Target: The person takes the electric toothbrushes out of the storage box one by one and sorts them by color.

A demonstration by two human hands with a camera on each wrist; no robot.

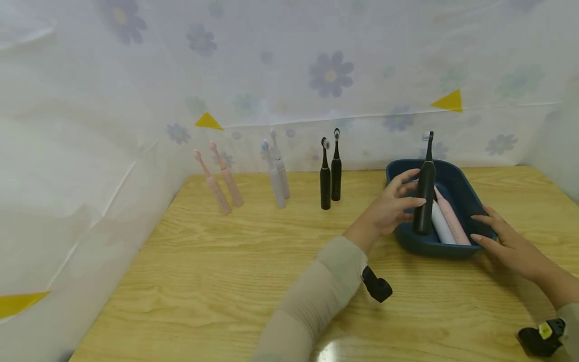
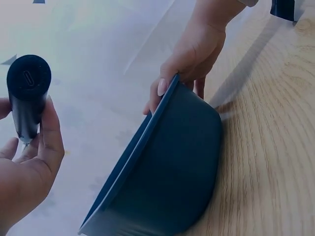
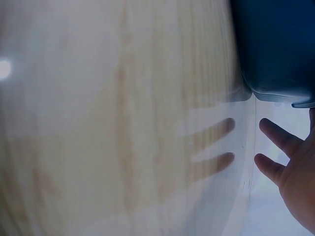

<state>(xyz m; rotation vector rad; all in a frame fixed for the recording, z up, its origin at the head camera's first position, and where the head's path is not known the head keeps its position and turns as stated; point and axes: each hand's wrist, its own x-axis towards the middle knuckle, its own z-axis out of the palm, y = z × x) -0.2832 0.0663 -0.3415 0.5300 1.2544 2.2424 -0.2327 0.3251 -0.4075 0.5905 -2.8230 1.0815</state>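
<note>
My left hand (image 1: 390,207) pinches the handle of a black electric toothbrush (image 1: 424,198), bristle head up, over a dark blue bin (image 1: 470,188). In the left wrist view the toothbrush's base (image 2: 28,78), with a small port in it, faces the camera. My right hand (image 1: 508,246) holds the bin's near right rim, thumb and finger over the edge. Inside the bin lie a white toothbrush (image 1: 442,224) and a pink toothbrush (image 1: 454,219), side by side, their upper parts partly hidden by the black one. Two fingers (image 3: 280,137) spread below the bin's rim in the right wrist view.
Left of the bin on the wooden table (image 1: 217,281) stand upright pairs: two black toothbrushes (image 1: 325,188), two whitish ones (image 1: 277,183) and two pink ones (image 1: 219,193). A flowered sheet (image 1: 280,60) hangs behind the table, with yellow triangles (image 1: 448,101) on it.
</note>
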